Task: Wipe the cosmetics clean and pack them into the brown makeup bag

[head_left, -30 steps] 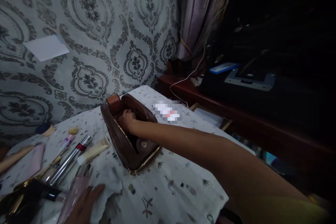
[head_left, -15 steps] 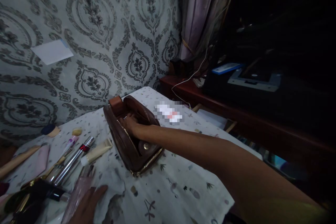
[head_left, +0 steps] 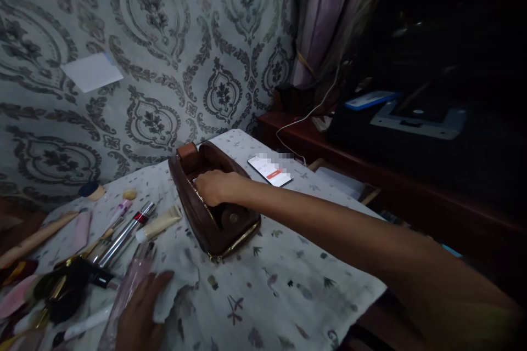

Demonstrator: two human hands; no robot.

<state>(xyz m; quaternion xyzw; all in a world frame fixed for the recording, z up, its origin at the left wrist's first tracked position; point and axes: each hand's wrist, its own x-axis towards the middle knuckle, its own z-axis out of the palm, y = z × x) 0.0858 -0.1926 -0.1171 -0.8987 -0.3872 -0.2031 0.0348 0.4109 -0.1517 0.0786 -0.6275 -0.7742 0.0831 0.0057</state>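
A brown zipped bag (head_left: 209, 230) lies open on the white patterned cloth (head_left: 288, 296). My right hand (head_left: 218, 186) reaches into its opening; the fingertips are hidden inside, so what they touch does not show. At the bottom left, my left hand (head_left: 144, 307) rests with its fingers apart beside a clear pinkish bottle (head_left: 129, 279). Around it lie a cream tube (head_left: 160, 224), a silver tube with a red band (head_left: 127, 235), a pink tube (head_left: 83, 228) and several dark cosmetic items (head_left: 68, 290).
A phone (head_left: 267, 169) with a lit screen lies right of the bag. Behind it is a dark red wooden desk (head_left: 304, 134) with a white cable and a partly open drawer (head_left: 340, 184). Patterned wallpaper (head_left: 156, 66) stands at the back.
My right hand sits slightly higher in the bag opening, with its fingers less visible. The view has shifted, so most things appear a little further right and higher. The phone shows more clearly.
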